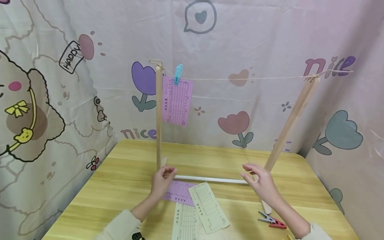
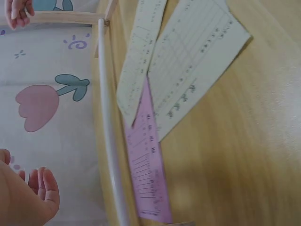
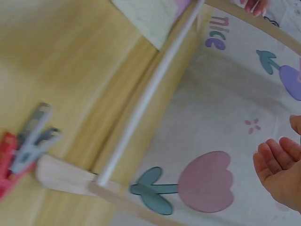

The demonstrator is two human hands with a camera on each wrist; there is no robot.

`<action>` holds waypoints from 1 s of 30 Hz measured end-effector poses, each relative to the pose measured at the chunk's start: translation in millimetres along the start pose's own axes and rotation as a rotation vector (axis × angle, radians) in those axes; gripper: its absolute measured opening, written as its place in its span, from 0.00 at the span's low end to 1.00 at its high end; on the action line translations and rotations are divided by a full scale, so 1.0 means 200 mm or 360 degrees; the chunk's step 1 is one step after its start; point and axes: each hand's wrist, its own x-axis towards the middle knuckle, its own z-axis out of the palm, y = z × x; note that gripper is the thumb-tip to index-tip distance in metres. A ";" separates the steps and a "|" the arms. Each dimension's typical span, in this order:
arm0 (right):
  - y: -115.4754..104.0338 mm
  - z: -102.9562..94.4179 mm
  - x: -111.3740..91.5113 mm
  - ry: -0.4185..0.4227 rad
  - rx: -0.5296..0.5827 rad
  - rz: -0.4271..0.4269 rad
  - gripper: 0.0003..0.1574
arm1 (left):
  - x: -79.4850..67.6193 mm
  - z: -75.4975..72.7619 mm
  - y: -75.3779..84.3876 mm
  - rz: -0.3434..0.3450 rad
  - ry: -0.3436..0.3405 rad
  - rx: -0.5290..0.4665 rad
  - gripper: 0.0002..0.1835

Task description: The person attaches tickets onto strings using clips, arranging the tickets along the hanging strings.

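In the head view my left hand (image 1: pixel 162 182) is held by the foot of the left wooden post (image 1: pixel 159 120), fingers loosely bent and holding nothing. My right hand (image 1: pixel 263 184), also empty with relaxed fingers, hovers by the right post (image 1: pixel 292 123). A string (image 1: pixel 240 79) runs between the post tops. On it a blue clothespin (image 1: pixel 178 74) holds a purple printed slip (image 1: pixel 177 103) near the left end. Below the left hand a second purple slip (image 1: pixel 181 193) lies on the table, partly under two pale green slips (image 1: pixel 208 206) (image 2: pixel 188 61).
A white rod (image 1: pixel 210 179) joins the two posts low down. Grey (image 1: pixel 266 218) and red (image 1: pixel 278 224) clothespins lie beside the right wooden foot (image 1: pixel 266 207). A patterned curtain (image 1: pixel 204 46) hangs behind the wooden table (image 1: pixel 99 200). Something yellow shows at the bottom edge.
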 end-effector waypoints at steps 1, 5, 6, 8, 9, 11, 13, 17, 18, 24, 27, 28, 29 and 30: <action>0.01 0.00 -0.02 -0.0002 -0.0015 0.0022 0.17 | 0.00 0.01 -0.01 -0.0004 -0.0007 -0.0005 0.13; 0.07 0.00 -0.12 -0.0006 -0.0063 0.0085 0.16 | -0.03 0.03 -0.05 -0.0041 -0.0035 0.0006 0.13; 0.08 0.00 -0.14 -0.0001 -0.0066 0.0090 0.16 | -0.03 0.03 -0.06 -0.0046 -0.0035 0.0017 0.13; 0.11 0.00 -0.18 0.0013 -0.0083 0.0101 0.16 | -0.05 0.04 -0.08 -0.0065 -0.0034 0.0052 0.13; 0.12 0.01 -0.20 0.0019 -0.0093 0.0106 0.16 | -0.05 0.05 -0.08 -0.0086 -0.0031 0.0067 0.13; 0.15 0.01 -0.23 0.0038 -0.0111 0.0117 0.15 | -0.06 0.06 -0.10 -0.0119 -0.0024 0.0097 0.14; 0.17 0.01 -0.26 0.0052 -0.0133 0.0116 0.16 | -0.07 0.08 -0.11 -0.0155 -0.0022 0.0109 0.14; 0.20 0.01 -0.32 0.0048 -0.0153 0.0104 0.16 | -0.09 0.12 -0.15 -0.0188 -0.0006 0.0074 0.12; 0.21 0.00 -0.33 0.0048 -0.0162 0.0104 0.16 | -0.10 0.12 -0.16 -0.0182 -0.0003 0.0067 0.11; 0.25 0.00 -0.41 -0.0025 -0.0197 0.0235 0.16 | -0.12 0.17 -0.20 -0.0215 -0.0029 0.0036 0.13; 0.26 0.01 -0.45 -0.0086 -0.0202 0.0302 0.17 | -0.13 0.20 -0.23 -0.0253 -0.0071 0.0037 0.14; 0.27 0.01 -0.46 -0.0098 -0.0208 0.0309 0.18 | -0.13 0.21 -0.24 -0.0253 -0.0080 0.0040 0.14; 0.28 0.01 -0.47 -0.0103 -0.0211 0.0319 0.18 | -0.13 0.21 -0.24 -0.0251 -0.0087 0.0046 0.14; 0.29 0.01 -0.49 -0.0105 -0.0215 0.0325 0.19 | -0.13 0.22 -0.25 -0.0250 -0.0095 0.0048 0.14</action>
